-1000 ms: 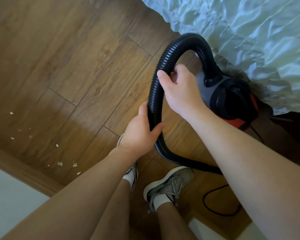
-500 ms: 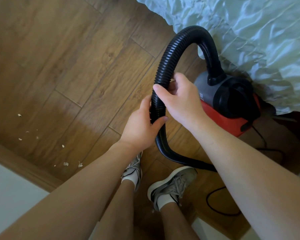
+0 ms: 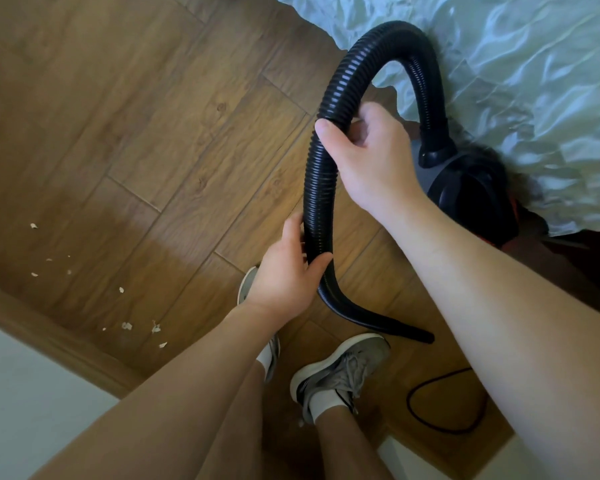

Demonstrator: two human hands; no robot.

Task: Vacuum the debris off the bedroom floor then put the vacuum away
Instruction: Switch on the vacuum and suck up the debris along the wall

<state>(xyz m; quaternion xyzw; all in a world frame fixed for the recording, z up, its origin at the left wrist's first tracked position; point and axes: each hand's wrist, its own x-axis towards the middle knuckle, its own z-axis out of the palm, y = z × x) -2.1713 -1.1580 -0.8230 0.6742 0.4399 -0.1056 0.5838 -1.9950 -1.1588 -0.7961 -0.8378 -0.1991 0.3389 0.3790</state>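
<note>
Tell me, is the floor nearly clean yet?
Not yet. Nothing looks done: pale crumbs lie scattered on the wood floor. In hand: the left hand and right hand both grip the black hose, whose nozzle tip sits by the shoes, away from the crumbs. Left to do: suck up the crumbs, then put away the vacuum beside the bed cover.
</note>
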